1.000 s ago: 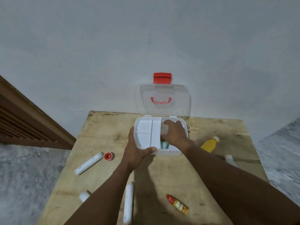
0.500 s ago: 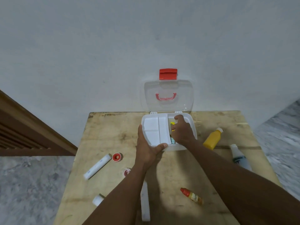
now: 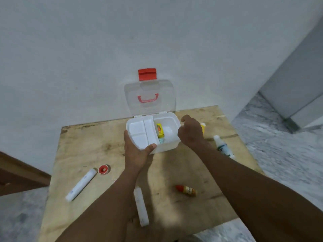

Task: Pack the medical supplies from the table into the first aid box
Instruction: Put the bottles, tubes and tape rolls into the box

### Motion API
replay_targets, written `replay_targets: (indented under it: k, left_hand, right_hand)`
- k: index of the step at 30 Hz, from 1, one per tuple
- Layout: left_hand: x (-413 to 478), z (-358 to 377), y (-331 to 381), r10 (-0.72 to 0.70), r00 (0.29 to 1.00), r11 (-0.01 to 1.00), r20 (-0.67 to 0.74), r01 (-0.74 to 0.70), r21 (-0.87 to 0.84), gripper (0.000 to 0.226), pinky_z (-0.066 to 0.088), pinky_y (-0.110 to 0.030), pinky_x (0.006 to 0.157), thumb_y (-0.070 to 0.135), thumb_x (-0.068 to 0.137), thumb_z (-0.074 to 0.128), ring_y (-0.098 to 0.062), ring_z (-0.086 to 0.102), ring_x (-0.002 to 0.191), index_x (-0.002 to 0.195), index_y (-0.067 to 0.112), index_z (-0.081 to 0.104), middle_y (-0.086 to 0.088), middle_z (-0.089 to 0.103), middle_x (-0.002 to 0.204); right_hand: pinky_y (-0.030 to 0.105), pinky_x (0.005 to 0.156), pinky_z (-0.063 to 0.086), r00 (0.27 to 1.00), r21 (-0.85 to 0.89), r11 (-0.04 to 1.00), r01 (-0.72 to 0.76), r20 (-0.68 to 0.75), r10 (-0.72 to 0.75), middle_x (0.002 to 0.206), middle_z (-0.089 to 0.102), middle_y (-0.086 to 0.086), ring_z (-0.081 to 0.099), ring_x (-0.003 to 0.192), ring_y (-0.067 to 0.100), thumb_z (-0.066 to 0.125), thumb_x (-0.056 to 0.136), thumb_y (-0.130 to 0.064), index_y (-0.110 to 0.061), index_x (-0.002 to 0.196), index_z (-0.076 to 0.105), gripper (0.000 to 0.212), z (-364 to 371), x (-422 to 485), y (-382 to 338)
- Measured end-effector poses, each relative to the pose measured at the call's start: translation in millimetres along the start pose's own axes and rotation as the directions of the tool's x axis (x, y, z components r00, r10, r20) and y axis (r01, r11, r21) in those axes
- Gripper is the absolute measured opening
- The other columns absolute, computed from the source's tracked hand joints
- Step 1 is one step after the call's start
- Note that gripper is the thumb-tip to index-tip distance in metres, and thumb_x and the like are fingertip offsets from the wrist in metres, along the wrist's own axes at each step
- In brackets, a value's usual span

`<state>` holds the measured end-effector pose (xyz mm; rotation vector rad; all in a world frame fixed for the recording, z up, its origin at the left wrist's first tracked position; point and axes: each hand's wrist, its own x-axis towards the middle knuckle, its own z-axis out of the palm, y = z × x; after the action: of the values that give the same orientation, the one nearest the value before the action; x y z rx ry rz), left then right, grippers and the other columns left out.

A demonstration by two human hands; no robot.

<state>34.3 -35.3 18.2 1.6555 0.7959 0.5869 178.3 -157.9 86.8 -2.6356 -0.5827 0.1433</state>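
The white first aid box [image 3: 170, 145] stands open at the table's far edge, its clear lid [image 3: 149, 96] with a red latch leaning on the wall. Inside lie a yellow packet [image 3: 160, 131] and a small teal item [image 3: 161, 140]. My left hand [image 3: 138, 151] grips the box's front left corner, thumb over the rim. My right hand [image 3: 190, 132] hovers just right of the box, fingers curled, with nothing visible in it. On the table lie two white tubes [image 3: 81, 184] [image 3: 141, 206], a red tape roll [image 3: 103, 169], a small red-capped bottle [image 3: 187, 190] and a white bottle [image 3: 222, 148].
A yellow bottle [image 3: 203, 127] is mostly hidden behind my right hand. The wooden table [image 3: 90, 145] ends close on the left and right, with grey marble floor [image 3: 279, 145] beyond. A brown wooden frame [image 3: 21, 175] stands at the left.
My right hand has come out of the box's right compartment and moved right, uncovering the yellow packet and teal item. My left hand stays on the box. The view has shifted.
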Motion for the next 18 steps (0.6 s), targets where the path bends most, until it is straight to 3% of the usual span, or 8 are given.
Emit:
replay_targets:
  k: [3,7,13,18]
  left_hand:
    - [0,1,-2,-0.040,0.999,0.999,0.002,0.040,0.011,0.101,0.044,-0.043,0.103,0.020,0.066,0.088,-0.017,0.047,0.123,0.144,0.024,0.024,0.005,0.047,0.133]
    - [-2,0,1,-0.060,0.998,0.998,0.022,0.060,0.014,0.097,0.043,-0.038,0.102,0.020,0.072,0.086,-0.013,0.043,0.117,0.145,0.026,0.023,0.011,0.043,0.128]
    - [-1,-4,2,-0.122,0.992,0.992,0.038,0.121,0.047,0.108,0.047,-0.051,0.102,0.046,0.056,0.088,-0.021,0.047,0.126,0.144,0.036,0.025,0.007,0.045,0.139]
    - [-1,2,4,-0.100,0.995,0.991,0.028,0.097,0.090,0.096,0.052,-0.050,0.096,0.044,0.061,0.087,-0.018,0.050,0.121,0.139,0.033,0.032,0.009,0.048,0.132]
  right_hand:
    - [0.042,0.090,0.046,0.995,-0.023,0.996,-0.089,0.038,0.090,0.112,0.062,0.020,0.058,0.105,0.039,0.053,0.083,-0.001,0.000,0.119,0.052,0.036,-11,-1,17]
    - [0.038,0.091,0.045,0.986,-0.035,0.989,-0.145,0.078,0.148,0.119,0.058,0.022,0.055,0.111,0.039,0.051,0.090,-0.006,0.002,0.122,0.048,0.033,-15,6,42]
    - [0.037,0.095,0.044,0.968,-0.081,0.978,-0.190,0.153,0.201,0.125,0.057,0.021,0.055,0.117,0.038,0.050,0.093,-0.014,-0.001,0.123,0.046,0.033,-22,34,76]
    - [0.037,0.095,0.043,0.952,-0.088,0.978,-0.189,0.226,0.204,0.127,0.057,0.022,0.054,0.120,0.036,0.053,0.094,-0.016,0.000,0.127,0.044,0.038,-17,60,94]
